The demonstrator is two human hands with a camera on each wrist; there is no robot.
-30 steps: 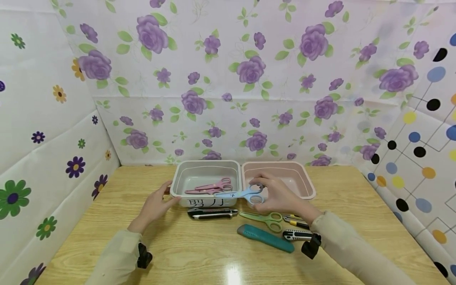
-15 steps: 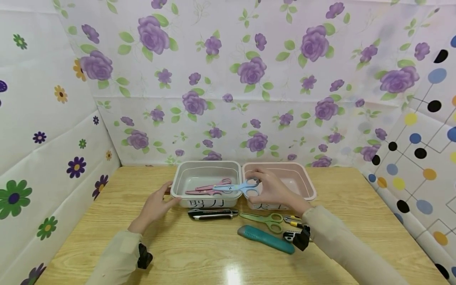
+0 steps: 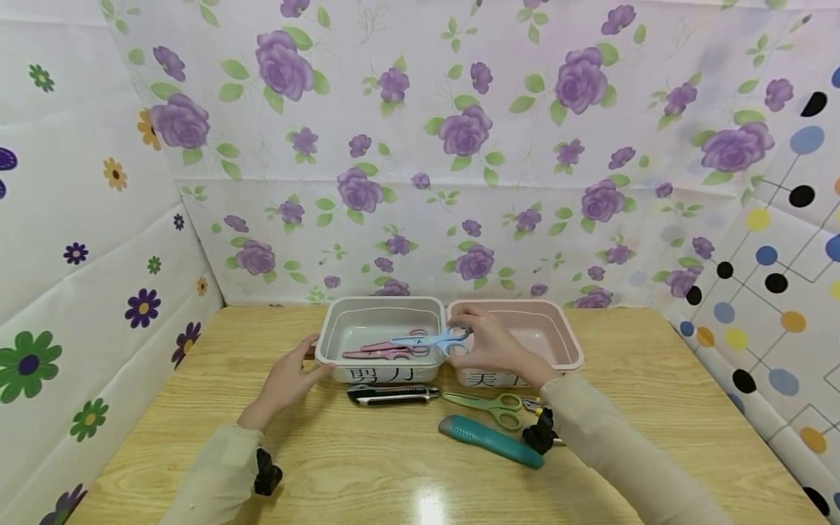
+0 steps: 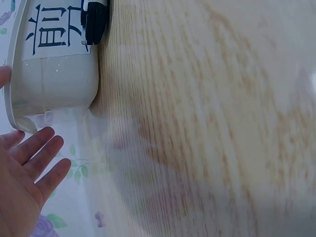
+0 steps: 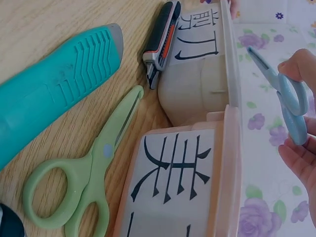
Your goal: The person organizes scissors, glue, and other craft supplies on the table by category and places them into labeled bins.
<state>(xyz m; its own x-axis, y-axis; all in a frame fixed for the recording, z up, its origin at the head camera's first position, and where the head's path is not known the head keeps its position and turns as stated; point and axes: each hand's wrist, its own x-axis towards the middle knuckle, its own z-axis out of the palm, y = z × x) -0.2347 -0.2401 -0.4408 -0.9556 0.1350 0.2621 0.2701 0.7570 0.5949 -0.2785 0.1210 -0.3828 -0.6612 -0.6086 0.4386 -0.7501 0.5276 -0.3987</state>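
My right hand point(image 3: 492, 346) pinches light blue scissors point(image 3: 420, 340) by their finger loops. Their blades point left over the grey box point(image 3: 324, 328), while the hand is above the pink box. Inside the grey box lie pink scissors point(image 3: 383, 354), partly overlapped by the blue blades. My left hand point(image 3: 286, 375) touches the grey box's front left corner. In the left wrist view, its fingers point(image 4: 49, 180) are extended and spread beside the box wall.
The pink box point(image 3: 566, 350) stands right of the grey one. In front lie a black utility knife point(image 3: 392, 394), green scissors point(image 3: 488, 401), a teal box cutter point(image 3: 492, 441) and a yellow-and-black knife point(image 3: 533, 405) partly hidden by the right arm. Both boxes bear labels with characters.
My right hand has moved left with the blue scissors, bringing the blades farther over the grey box. The left hand has stayed at the box corner.
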